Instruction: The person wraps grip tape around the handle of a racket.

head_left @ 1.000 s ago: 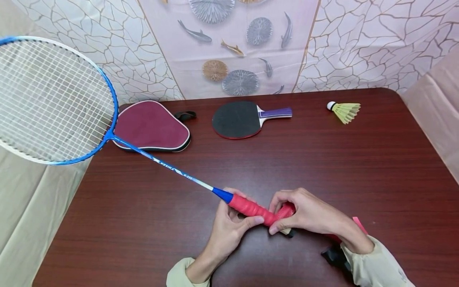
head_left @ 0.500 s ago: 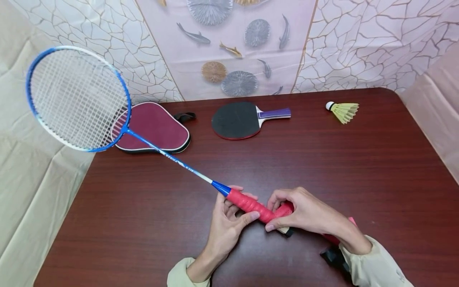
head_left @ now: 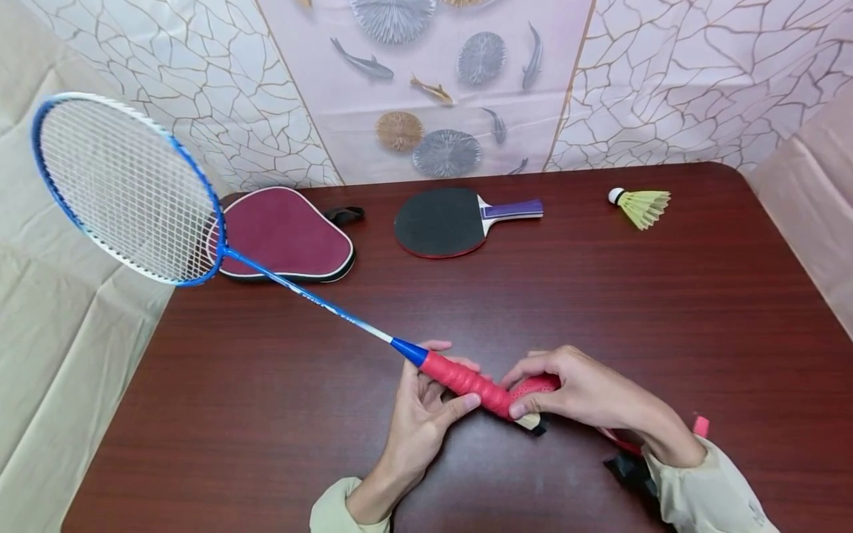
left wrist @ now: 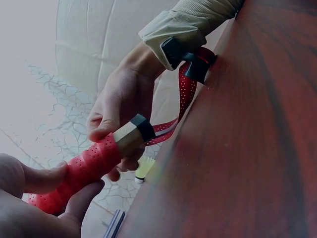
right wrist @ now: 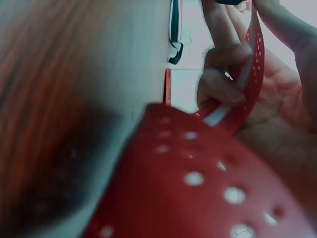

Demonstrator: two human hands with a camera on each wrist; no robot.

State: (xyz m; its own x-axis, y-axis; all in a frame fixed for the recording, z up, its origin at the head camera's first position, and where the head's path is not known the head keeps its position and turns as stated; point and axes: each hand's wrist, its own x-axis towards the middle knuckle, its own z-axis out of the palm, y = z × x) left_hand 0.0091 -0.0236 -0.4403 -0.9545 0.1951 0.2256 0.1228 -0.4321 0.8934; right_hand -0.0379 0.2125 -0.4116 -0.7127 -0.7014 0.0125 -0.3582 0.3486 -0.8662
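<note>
A blue and white badminton racket slants across the head view, its strung head up at the left. My left hand holds it by the handle, thumb on the red overgrip tape wound round it. With thumb and fingers, my right hand pinches the tape near the handle's butt. A short bare wooden stretch and a black end cap show there. The loose perforated tape runs from the right hand back past its wrist; it fills much of the right wrist view.
Along the back of the brown table lie a maroon paddle case, a black table tennis bat and a yellow shuttlecock. Beside the right sleeve is a black object. A patterned cloth hangs behind.
The racket has rolled about its shaft, and its head appears narrower and tilted. My right hand has shifted slightly right with the tape. The left hand keeps hold of the handle.
</note>
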